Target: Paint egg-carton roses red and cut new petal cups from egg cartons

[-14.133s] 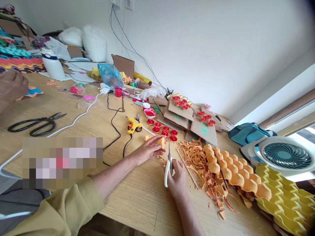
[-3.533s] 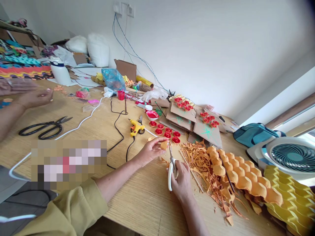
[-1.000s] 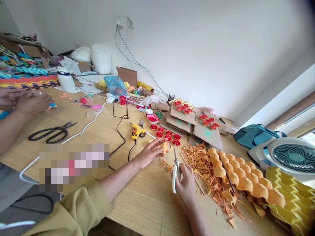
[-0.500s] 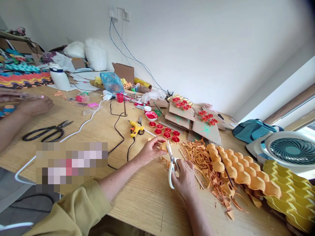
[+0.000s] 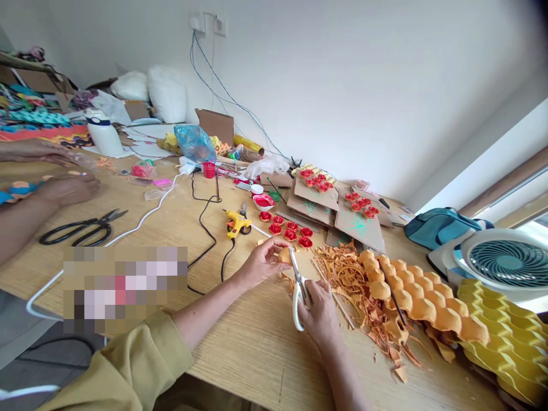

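Observation:
Between the thumb and fingers of my left hand (image 5: 262, 265) is a small orange egg-carton cup (image 5: 284, 256), partly covered by the fingers. My right hand (image 5: 321, 308) grips white-handled scissors (image 5: 297, 311), its fingers in the loops. The blades point up and away from me and touch the cup's right edge. Several red paper roses (image 5: 291, 234) lie just beyond my left hand. To the right of the scissors spreads a heap of orange trimmings (image 5: 346, 271), beside an orange egg tray (image 5: 422, 291).
A yellow glue gun (image 5: 237, 224) and its black cord lie left of the roses, near a bowl of red paint (image 5: 264, 201). Black scissors (image 5: 83, 227) rest at left, near a co-worker's hands (image 5: 71, 188). A fan (image 5: 505, 262) and yellow egg tray (image 5: 500, 337) stand at right.
The scissors' blades have drawn closer together at the cup's edge, with my right hand almost in place. At far left, the co-worker's hands have moved apart.

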{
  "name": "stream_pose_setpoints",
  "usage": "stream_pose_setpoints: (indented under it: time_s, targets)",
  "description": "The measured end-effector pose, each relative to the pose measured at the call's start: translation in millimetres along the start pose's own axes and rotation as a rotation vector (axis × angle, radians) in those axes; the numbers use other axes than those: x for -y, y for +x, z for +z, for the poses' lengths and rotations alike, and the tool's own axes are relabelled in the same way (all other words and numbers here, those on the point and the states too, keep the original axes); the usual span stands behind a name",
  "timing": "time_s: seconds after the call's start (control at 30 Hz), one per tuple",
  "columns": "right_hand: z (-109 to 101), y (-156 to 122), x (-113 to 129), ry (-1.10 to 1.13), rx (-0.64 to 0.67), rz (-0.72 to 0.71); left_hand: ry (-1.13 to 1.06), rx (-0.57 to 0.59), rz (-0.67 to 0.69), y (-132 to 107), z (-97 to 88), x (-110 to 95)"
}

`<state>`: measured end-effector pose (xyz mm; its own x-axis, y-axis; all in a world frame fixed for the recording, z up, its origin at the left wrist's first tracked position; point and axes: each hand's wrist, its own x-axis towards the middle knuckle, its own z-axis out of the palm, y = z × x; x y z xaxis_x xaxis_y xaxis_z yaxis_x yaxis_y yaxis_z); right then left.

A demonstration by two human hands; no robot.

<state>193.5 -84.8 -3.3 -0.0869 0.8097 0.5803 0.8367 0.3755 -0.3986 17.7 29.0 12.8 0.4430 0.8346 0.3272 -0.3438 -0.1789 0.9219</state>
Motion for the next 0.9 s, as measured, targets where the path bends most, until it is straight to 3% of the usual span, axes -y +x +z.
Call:
stream_pose_setpoints:
  time_s: [0.43,0.73,0.9]
  targets:
    - [4,-5,-7,0.135,-0.005,0.153,-0.063,-0.026,0.013,0,-1.2,-9]
    - [6,-2,-12,0.138,-0.071,0.195,-0.611,0.093,-0.278,0,-9.3,-10]
    - [3,-2,-10,0.156,-0.075,0.202,-0.695,0.107,-0.350,0,-12.4,-10]
